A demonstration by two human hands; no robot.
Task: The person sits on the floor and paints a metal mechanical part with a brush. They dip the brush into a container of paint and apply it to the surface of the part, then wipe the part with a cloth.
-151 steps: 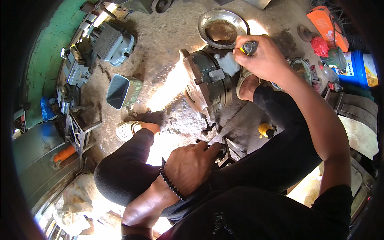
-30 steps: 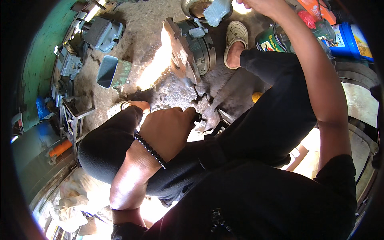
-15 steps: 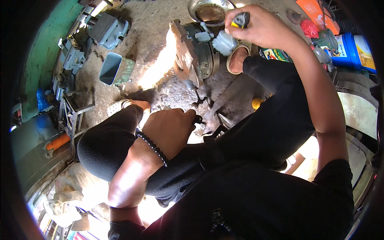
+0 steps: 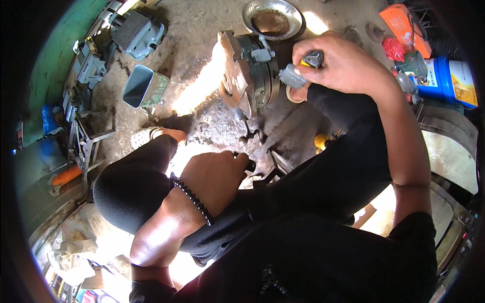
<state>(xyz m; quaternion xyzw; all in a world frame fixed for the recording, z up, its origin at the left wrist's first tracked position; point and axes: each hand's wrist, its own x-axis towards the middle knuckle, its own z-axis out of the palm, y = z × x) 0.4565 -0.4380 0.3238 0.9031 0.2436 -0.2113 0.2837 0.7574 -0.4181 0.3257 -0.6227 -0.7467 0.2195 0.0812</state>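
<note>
My right hand (image 4: 348, 63), raised at the upper right, is closed around a tool with a black-and-yellow handle (image 4: 312, 59). A rough greyish head (image 4: 292, 77) shows below that handle; its exact kind I cannot tell. Just left of it, apart from it, a heavy round metal machine part (image 4: 260, 68) rests on the floor with a rough brownish plate (image 4: 235, 76) on its left face. My left hand (image 4: 214, 174), with a beaded bracelet on its wrist, is closed on a short black handle (image 4: 250, 165) between my knees. What that handle joins to is mostly hidden.
A metal basin (image 4: 273, 20) lies beyond the machine part. At left stand a square greenish bin (image 4: 144, 87) and a grey machine vise (image 4: 139, 35). A blue bucket (image 4: 442, 81) and an orange case (image 4: 404, 28) are at far right. A metal frame (image 4: 91, 136) stands left.
My right hand and its tool have come down toward me and slightly right, leaving the machine part's round side more visible. My left hand keeps its grip; the view has shifted slightly.
</note>
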